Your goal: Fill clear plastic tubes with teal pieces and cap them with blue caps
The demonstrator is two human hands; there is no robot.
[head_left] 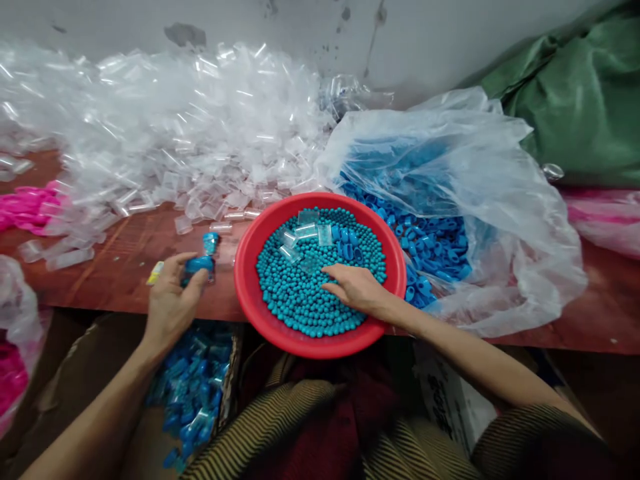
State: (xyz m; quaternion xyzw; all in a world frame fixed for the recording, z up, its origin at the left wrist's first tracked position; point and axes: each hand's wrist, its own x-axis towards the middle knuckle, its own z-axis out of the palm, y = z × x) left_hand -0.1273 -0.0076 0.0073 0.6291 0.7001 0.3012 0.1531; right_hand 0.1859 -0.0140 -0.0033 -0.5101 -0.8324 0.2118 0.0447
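My left hand [173, 283] is closed around a blue plastic cap [199, 265], thumb and fingers bent about it, above the table's front edge. Just beyond it is a small clear container filled with blue beads [211, 244]. A red basin [320, 348] full of round blue beads [305, 307] sits at the table edge in front of me. Over the beads reaches my right hand [357, 287], index finger and thumb apart, close to a clear plastic container [311, 265]. More clear containers [306, 231] and several blue caps [347, 243] lie on the beads.
Clear containers [200, 133] are heaped along the back. Blue caps [433, 243] spill from a plastic bag [525, 220] at right. Pink pieces [33, 207] and a small yellow item [155, 273] are at left. Below stands a carton [80, 360] beside blue filled pieces [193, 393].
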